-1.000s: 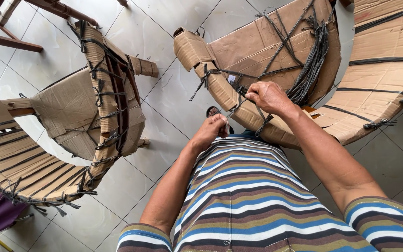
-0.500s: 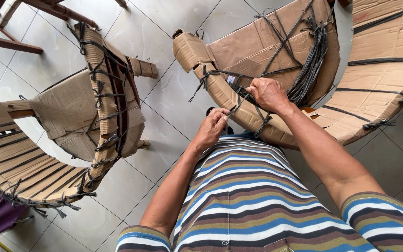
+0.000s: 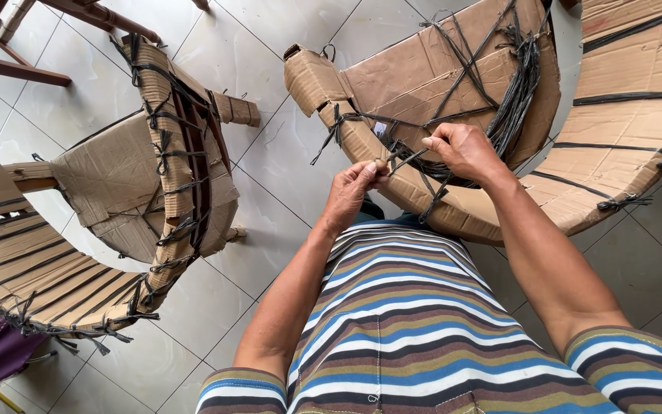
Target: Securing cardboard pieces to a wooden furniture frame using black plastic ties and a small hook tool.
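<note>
Left hand (image 3: 354, 188) closed on a small tool handle (image 3: 381, 162). Right hand (image 3: 463, 149) pinches black strapping (image 3: 415, 157) — both over the cardboard-wrapped chair (image 3: 423, 84).

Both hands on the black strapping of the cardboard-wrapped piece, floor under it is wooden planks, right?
Not quite. The floor is pale glazed tile, not wooden planks, as the head view shows. The rest holds: left hand and right hand are both on the black strapping of the cardboard-wrapped piece.
</note>
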